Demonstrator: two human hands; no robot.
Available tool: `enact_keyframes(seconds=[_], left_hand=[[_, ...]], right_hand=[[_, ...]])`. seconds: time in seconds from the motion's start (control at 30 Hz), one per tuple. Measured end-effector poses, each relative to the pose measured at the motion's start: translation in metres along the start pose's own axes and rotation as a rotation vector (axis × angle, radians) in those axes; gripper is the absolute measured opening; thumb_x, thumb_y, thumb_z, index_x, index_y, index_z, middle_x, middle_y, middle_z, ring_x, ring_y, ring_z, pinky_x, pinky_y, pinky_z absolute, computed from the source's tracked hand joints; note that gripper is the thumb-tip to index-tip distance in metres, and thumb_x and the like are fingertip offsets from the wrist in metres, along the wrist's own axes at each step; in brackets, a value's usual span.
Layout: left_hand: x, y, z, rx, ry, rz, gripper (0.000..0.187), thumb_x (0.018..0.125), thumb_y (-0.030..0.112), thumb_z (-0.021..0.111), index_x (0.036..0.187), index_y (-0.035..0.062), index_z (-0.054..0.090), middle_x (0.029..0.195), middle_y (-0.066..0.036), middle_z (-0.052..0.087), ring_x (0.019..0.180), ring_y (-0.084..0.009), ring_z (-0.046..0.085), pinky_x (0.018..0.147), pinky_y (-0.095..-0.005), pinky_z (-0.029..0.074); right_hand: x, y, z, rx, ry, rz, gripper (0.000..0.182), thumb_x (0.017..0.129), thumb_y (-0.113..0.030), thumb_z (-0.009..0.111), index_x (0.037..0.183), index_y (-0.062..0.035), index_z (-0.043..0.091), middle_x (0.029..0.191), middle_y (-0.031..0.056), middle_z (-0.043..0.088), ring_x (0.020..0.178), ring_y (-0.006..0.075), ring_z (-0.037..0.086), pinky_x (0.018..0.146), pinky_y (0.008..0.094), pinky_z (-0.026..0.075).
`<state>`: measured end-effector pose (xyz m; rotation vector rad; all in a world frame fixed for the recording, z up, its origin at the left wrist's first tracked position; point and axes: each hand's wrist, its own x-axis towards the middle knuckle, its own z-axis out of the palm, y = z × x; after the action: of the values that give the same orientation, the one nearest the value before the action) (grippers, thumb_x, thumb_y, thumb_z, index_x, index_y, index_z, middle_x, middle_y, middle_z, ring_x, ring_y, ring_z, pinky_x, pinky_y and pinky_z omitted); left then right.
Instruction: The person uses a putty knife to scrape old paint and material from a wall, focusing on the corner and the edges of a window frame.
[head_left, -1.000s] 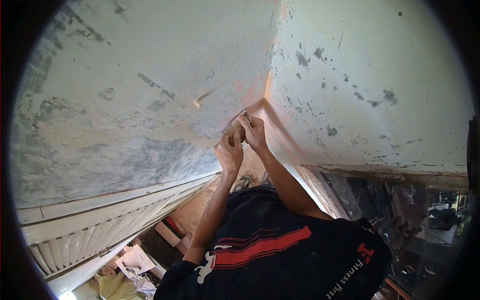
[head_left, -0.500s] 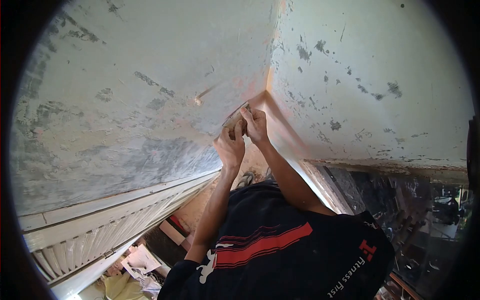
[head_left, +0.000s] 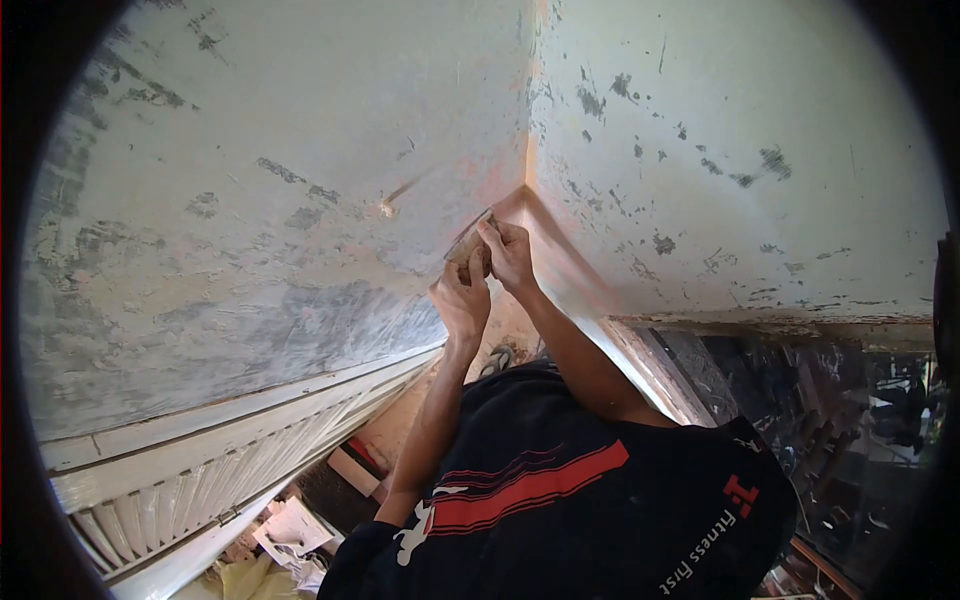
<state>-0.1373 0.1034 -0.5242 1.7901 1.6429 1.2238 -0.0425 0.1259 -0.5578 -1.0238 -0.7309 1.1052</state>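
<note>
Both of my hands are together at the left wall (head_left: 340,150), just left of the room corner. Between them is a small, flat, brownish sanding block (head_left: 464,243), held with one long edge or face against the plaster. My left hand (head_left: 462,303) grips its lower end with bent fingers. My right hand (head_left: 508,257) holds the upper end, thumb laid along it. Fingers cover much of the block, and its wall side is hidden. Patchy filler, grey scuffs and pinkish stains mark the wall around it.
The right wall (head_left: 720,130) meets the left one at a vertical corner (head_left: 529,150). A white slatted panel (head_left: 190,480) runs along the lower left. Pinkish board scraps (head_left: 292,530) lie below it. At lower right is a dark, reflective glass pane (head_left: 800,430).
The view has shifted slightly, so the corner and wall marks sit further left. My hands keep the same grip on the sanding block, at nearly the same place on the wall.
</note>
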Motion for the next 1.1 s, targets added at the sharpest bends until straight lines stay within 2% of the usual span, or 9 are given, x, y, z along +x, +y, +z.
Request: enact_keyframes(seconds=[0.2, 0.27, 0.4, 0.5, 0.7, 0.77, 0.9, 1.1], left_hand=[[-0.002, -0.001, 0.0, 0.004, -0.022, 0.015, 0.029, 0.087, 0.019, 0.066, 0.072, -0.0056, 0.063, 0.064, -0.023, 0.065, 0.056, -0.0316, 0.067, 0.052, -0.0372, 0.051], [-0.002, -0.001, 0.001, -0.007, -0.021, -0.022, 0.03, 0.087, 0.019, 0.066, 0.071, -0.0061, 0.062, 0.064, -0.023, 0.065, 0.056, -0.0315, 0.068, 0.051, -0.0371, 0.051], [0.0, 0.0, 0.0, 0.041, -0.028, 0.006, 0.029, 0.087, 0.018, 0.066, 0.073, -0.0067, 0.063, 0.064, -0.022, 0.065, 0.056, -0.0306, 0.068, 0.051, -0.0365, 0.051], [-0.004, -0.001, 0.003, -0.046, 0.001, 0.001, 0.028, 0.087, 0.018, 0.066, 0.074, -0.0066, 0.063, 0.064, -0.022, 0.065, 0.056, -0.0303, 0.068, 0.052, -0.0363, 0.051], [-0.001, 0.007, -0.002, -0.043, -0.02, -0.016, 0.025, 0.087, 0.016, 0.067, 0.075, -0.0057, 0.064, 0.063, -0.02, 0.066, 0.055, -0.0292, 0.068, 0.051, -0.0356, 0.051], [-0.005, -0.003, 0.004, 0.043, -0.014, -0.022, 0.025, 0.087, 0.021, 0.068, 0.081, -0.0035, 0.069, 0.064, -0.016, 0.067, 0.057, -0.0246, 0.069, 0.054, -0.0334, 0.052], [0.0, 0.004, 0.0, 0.014, -0.014, -0.044, 0.026, 0.087, 0.021, 0.068, 0.079, -0.0043, 0.068, 0.064, -0.017, 0.067, 0.057, -0.0254, 0.069, 0.053, -0.0342, 0.052], [-0.003, -0.006, 0.009, 0.075, 0.036, 0.069, 0.027, 0.086, 0.021, 0.068, 0.076, -0.004, 0.067, 0.061, -0.017, 0.065, 0.052, -0.0254, 0.066, 0.051, -0.0357, 0.05]], right_hand=[[0.001, 0.001, -0.004, -0.01, -0.01, 0.015, 0.041, 0.097, -0.028, 0.058, 0.063, -0.0062, 0.055, 0.051, -0.0014, 0.051, 0.037, 0.0061, 0.043, 0.034, 0.0224, 0.032], [0.001, -0.001, -0.004, 0.0, -0.019, 0.032, 0.043, 0.095, -0.028, 0.062, 0.061, -0.0031, 0.054, 0.052, 0.0021, 0.054, 0.04, 0.0081, 0.048, 0.035, 0.0234, 0.037], [0.002, 0.0, -0.003, 0.031, -0.003, 0.041, 0.043, 0.095, -0.028, 0.062, 0.061, -0.0034, 0.054, 0.051, 0.0016, 0.053, 0.039, 0.008, 0.048, 0.034, 0.0236, 0.037], [0.001, 0.008, -0.006, -0.042, 0.002, -0.02, 0.041, 0.097, -0.03, 0.059, 0.065, -0.0051, 0.055, 0.052, 0.0002, 0.053, 0.037, 0.0066, 0.044, 0.033, 0.0228, 0.033], [0.0, 0.003, -0.003, -0.011, 0.003, 0.042, 0.041, 0.096, -0.03, 0.06, 0.065, -0.0054, 0.054, 0.054, 0.0005, 0.053, 0.038, 0.0065, 0.045, 0.034, 0.0228, 0.033], [0.002, 0.006, -0.006, -0.089, 0.006, 0.017, 0.041, 0.096, -0.03, 0.06, 0.064, -0.0058, 0.054, 0.053, -0.0001, 0.052, 0.039, 0.006, 0.045, 0.034, 0.0224, 0.034], [0.004, 0.006, -0.002, -0.065, 0.012, -0.08, 0.04, 0.096, -0.03, 0.06, 0.065, -0.0057, 0.055, 0.052, -0.0006, 0.051, 0.039, 0.0055, 0.044, 0.035, 0.022, 0.034], [0.007, 0.009, -0.009, -0.126, -0.002, -0.034, 0.04, 0.097, -0.028, 0.06, 0.064, -0.0057, 0.054, 0.051, -0.0011, 0.051, 0.039, 0.0053, 0.043, 0.035, 0.0223, 0.033]])
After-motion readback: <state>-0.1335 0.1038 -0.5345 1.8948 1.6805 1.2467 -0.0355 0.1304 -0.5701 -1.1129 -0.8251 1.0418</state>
